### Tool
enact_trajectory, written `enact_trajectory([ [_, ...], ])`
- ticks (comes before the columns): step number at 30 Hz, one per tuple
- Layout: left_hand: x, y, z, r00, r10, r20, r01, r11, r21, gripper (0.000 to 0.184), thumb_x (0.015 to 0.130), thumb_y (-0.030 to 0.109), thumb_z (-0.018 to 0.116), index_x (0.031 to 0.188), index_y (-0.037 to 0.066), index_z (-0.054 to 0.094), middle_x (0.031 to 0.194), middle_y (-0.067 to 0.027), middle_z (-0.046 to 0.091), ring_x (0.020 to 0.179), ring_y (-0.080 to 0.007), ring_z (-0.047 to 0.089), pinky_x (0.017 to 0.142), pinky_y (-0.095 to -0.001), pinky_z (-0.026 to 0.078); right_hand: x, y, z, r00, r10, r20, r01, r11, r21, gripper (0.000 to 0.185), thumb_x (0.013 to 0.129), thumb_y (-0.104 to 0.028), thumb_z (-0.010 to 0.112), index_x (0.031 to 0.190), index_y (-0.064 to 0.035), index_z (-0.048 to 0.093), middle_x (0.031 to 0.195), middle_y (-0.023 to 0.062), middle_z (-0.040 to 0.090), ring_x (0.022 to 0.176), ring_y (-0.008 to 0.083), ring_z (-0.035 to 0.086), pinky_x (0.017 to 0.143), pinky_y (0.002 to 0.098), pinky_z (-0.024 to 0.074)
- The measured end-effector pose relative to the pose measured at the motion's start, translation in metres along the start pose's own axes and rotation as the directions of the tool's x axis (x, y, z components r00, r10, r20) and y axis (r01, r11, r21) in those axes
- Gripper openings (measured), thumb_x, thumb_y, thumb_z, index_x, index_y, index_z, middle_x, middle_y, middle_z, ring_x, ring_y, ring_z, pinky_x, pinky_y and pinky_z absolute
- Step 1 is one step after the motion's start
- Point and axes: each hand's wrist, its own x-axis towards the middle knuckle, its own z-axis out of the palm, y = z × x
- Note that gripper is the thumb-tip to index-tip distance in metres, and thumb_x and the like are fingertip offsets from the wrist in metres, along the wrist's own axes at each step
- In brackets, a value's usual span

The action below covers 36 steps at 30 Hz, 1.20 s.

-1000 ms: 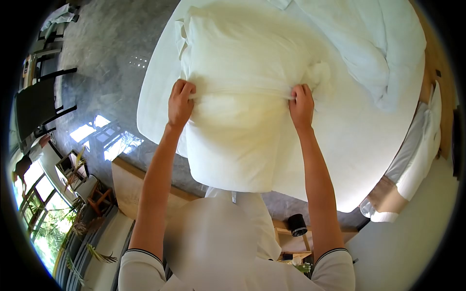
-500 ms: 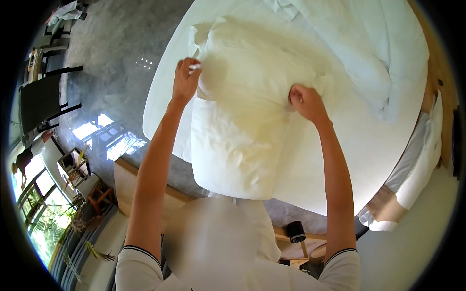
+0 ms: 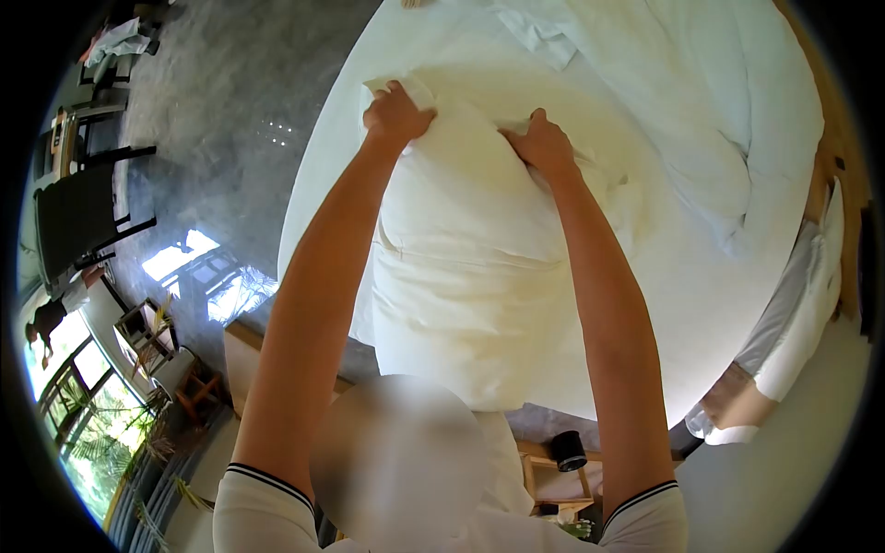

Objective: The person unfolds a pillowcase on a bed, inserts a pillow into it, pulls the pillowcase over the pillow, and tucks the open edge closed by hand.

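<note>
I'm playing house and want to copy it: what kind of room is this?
Most likely a bedroom: there's a big bed, a rumpled white duvet on it, and what looks like a white pillow.

One head-worn camera looks forward and down; the white bedding lies within arm's reach.

Daylight comes from the window at lower left, blown out to near white in places, and its reflection glares off the grey floor — with a scatter of small bright dots higher up. Soft shadows mark the folds of the white bedding. Fisheye distortion bends the edges, black fills the corners — and a smooth blur covers the lower centre.
</note>
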Motion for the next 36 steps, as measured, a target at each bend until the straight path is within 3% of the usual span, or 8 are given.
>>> enact_trajectory([
  [5, -0.005, 0.0, 0.007, 0.996, -0.058, 0.061, 0.052, 0.994, 0.099, 0.12, 0.081, 0.073, 0.083, 0.168, 0.007, 0.034, 0.163, -0.0342, 0.051, 0.137, -0.0459, 0.067, 0.11, -0.0529, 0.057, 0.032, -0.003, 0.046, 0.909, -0.36, -0.212, 0.298, 0.914, -0.276, 0.06, 0.087, -0.048, 0.088, 0.133, -0.0134, 0.069, 0.139, 0.0209, 0.064, 0.119, 0.0396, 0.068, 0.099, 0.0519, 0.0573],
  [9, -0.009, -0.01, 0.027, 0.994, 0.105, -0.007, -0.097, 0.899, -0.427, 0.087, 0.086, 0.023, 0.085, 0.16, 0.008, 0.041, 0.148, -0.0317, 0.057, 0.135, -0.0548, 0.061, 0.111, -0.0566, 0.055, 0.036, -0.009, 0.045, 0.864, -0.376, -0.334, 0.289, 0.915, -0.28, 0.047, 0.084, -0.035, 0.092, 0.121, -0.0149, 0.072, 0.125, 0.0172, 0.069, 0.115, 0.034, 0.066, 0.097, 0.0472, 0.056],
  [17, -0.087, -0.012, 0.006, 0.849, 0.16, -0.503, -0.448, 0.722, -0.528, 0.069, 0.087, -0.015, 0.054, 0.153, 0.005, 0.05, 0.153, -0.021, 0.058, 0.14, -0.0507, 0.053, 0.114, -0.0576, 0.049, 0.031, -0.003, 0.02, 0.925, -0.3, -0.234, 0.374, 0.835, 0.405, 0.04, 0.094, -0.026, 0.089, 0.126, -0.009, 0.072, 0.117, 0.0201, 0.08, 0.105, 0.0388, 0.076, 0.091, 0.0459, 0.0584],
  [21, -0.074, -0.022, 0.029, 0.958, -0.165, -0.237, -0.076, 0.647, -0.759, 0.069, 0.091, -0.002, 0.059, 0.158, 0.007, 0.044, 0.149, -0.0244, 0.058, 0.137, -0.0446, 0.053, 0.114, -0.0529, 0.05, 0.043, 0.0, -0.014, 0.939, -0.273, 0.209, 0.156, 0.881, 0.447, 0.04, 0.097, -0.028, 0.085, 0.129, -0.0061, 0.074, 0.118, 0.0225, 0.08, 0.107, 0.0406, 0.075, 0.093, 0.046, 0.0583],
  [25, -0.058, -0.029, -0.007, 0.996, -0.082, 0.037, 0.075, 0.519, -0.851, 0.072, 0.093, 0.008, 0.064, 0.16, 0.007, 0.039, 0.146, -0.0256, 0.063, 0.122, -0.0396, 0.066, 0.108, -0.0495, 0.054, 0.061, 0.009, -0.058, 0.902, -0.26, -0.345, 0.339, 0.922, 0.189, 0.039, 0.103, -0.03, 0.08, 0.121, 0.0045, 0.076, 0.121, 0.0275, 0.079, 0.101, 0.0409, 0.075, 0.092, 0.045, 0.0578],
  [27, -0.051, -0.028, -0.026, 0.992, 0.119, 0.042, -0.01, 0.402, -0.916, 0.081, 0.091, 0.005, 0.068, 0.165, 0.007, 0.037, 0.147, -0.0225, 0.066, 0.115, -0.0358, 0.072, 0.104, -0.0468, 0.056, 0.065, 0.018, -0.104, 0.634, -0.155, -0.758, 0.508, 0.823, 0.256, 0.035, 0.106, -0.026, 0.077, 0.122, 0.0053, 0.075, 0.116, 0.0223, 0.081, 0.095, 0.037, 0.075, 0.09, 0.0432, 0.0576],
  [31, -0.007, -0.023, -0.038, 0.941, 0.263, 0.212, 0.07, 0.462, -0.884, 0.092, 0.092, 0.015, 0.069, 0.175, 0.006, 0.032, 0.157, -0.0194, 0.061, 0.139, -0.0306, 0.061, 0.112, -0.0416, 0.052, 0.051, 0.013, -0.164, 0.714, -0.057, -0.698, 0.557, 0.651, 0.516, 0.033, 0.109, -0.02, 0.071, 0.131, 0.0048, 0.073, 0.117, 0.0125, 0.081, 0.106, 0.0256, 0.073, 0.097, 0.0385, 0.0558],
  [36, 0.041, 0.016, -0.062, 0.815, 0.327, 0.478, 0.138, 0.692, -0.709, 0.097, 0.095, 0.073, 0.069, 0.159, 0.0, 0.059, 0.148, -0.0162, 0.07, 0.124, -0.0311, 0.07, 0.111, -0.0414, 0.053, 0.055, 0.049, -0.148, 0.891, -0.259, -0.374, 0.428, 0.754, 0.498, 0.043, 0.105, -0.005, 0.054, 0.143, -0.0009, 0.072, 0.133, 0.0102, 0.078, 0.119, 0.0213, 0.071, 0.108, 0.0333, 0.052],
])
